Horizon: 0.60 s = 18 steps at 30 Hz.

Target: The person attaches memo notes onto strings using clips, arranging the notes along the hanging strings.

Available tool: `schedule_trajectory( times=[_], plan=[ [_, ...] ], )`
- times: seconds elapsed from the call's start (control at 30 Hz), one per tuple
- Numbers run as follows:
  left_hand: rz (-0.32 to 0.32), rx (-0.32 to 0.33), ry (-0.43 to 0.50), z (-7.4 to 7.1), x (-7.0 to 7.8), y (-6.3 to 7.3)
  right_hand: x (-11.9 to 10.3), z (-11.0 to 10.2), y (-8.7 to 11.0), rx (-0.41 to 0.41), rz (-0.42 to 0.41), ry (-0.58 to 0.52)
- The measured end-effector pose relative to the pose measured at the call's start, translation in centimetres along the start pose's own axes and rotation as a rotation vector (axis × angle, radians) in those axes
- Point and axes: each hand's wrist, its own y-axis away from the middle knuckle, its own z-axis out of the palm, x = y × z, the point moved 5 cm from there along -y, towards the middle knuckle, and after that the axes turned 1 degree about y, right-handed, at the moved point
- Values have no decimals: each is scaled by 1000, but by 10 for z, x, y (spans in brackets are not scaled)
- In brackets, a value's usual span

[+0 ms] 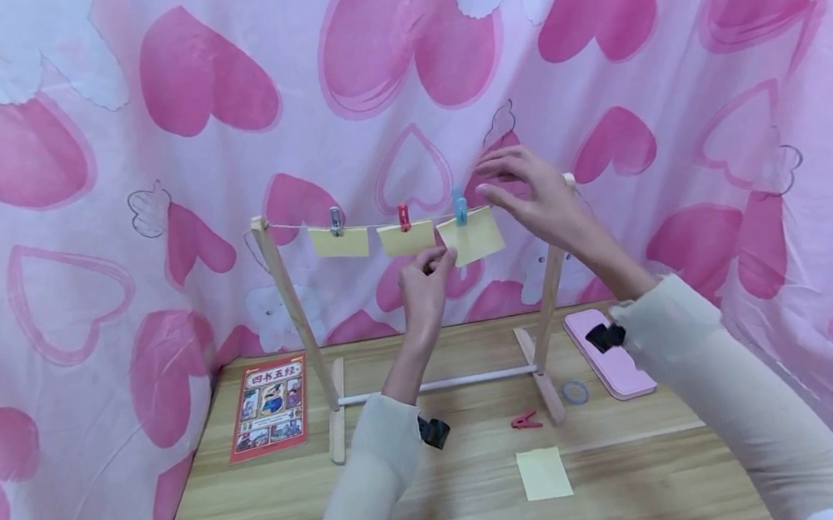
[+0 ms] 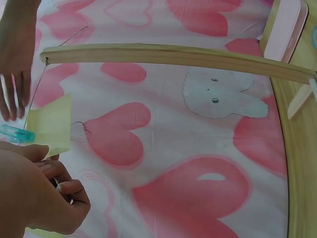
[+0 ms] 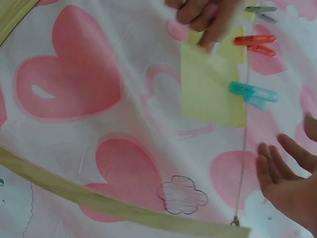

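Our left hand (image 1: 423, 293) pinches the low left corner of a yellow sticky note (image 1: 475, 242). Our right hand (image 1: 542, 198) is loose, its fingers apart, near the blue clothespin (image 1: 460, 210) and holding nothing. That clothespin stands up and down, mouth pointing down on the note's top edge. The note hangs from the string (image 3: 243, 168) at its right end, nearest our right hand. It looks longer from side to side, and it tips, right side higher. Next along hang notes under a red clothespin (image 1: 404, 218) and a gray clothespin (image 1: 336, 220). A wooden frame (image 1: 288, 297) holds the string.
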Motion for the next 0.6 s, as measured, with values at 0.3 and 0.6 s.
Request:
schedule_trajectory(
  times=[0.3, 0.6],
  plan=[
    [30, -30, 57, 1, -27, 7, -1, -15, 81, 103, -202, -82],
    [40, -78, -56, -7, -76, 45, 61, 13, 175, -68, -6, 9]
  ],
)
